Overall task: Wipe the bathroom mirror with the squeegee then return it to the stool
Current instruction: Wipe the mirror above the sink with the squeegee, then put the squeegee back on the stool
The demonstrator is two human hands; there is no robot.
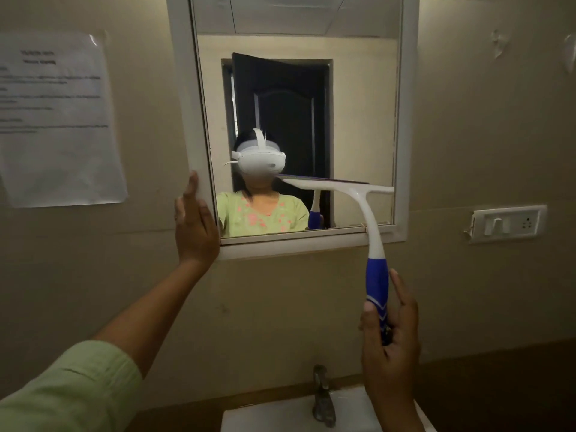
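Beige wall point(467, 120) carries white-framed mirror point(364, 104), paper notice point(59, 120) at left, switch plate point(508, 224) at rt; sink point(280, 416) w/ tap point(322, 397) below.

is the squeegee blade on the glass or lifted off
On the glass, it seems: the squeegee blade meets its own reflection in the mirror with no gap, right hand gripping the blue handle.

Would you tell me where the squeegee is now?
The squeegee is right of centre in the head view: the right hand holds its handle, blade low on the mirror.
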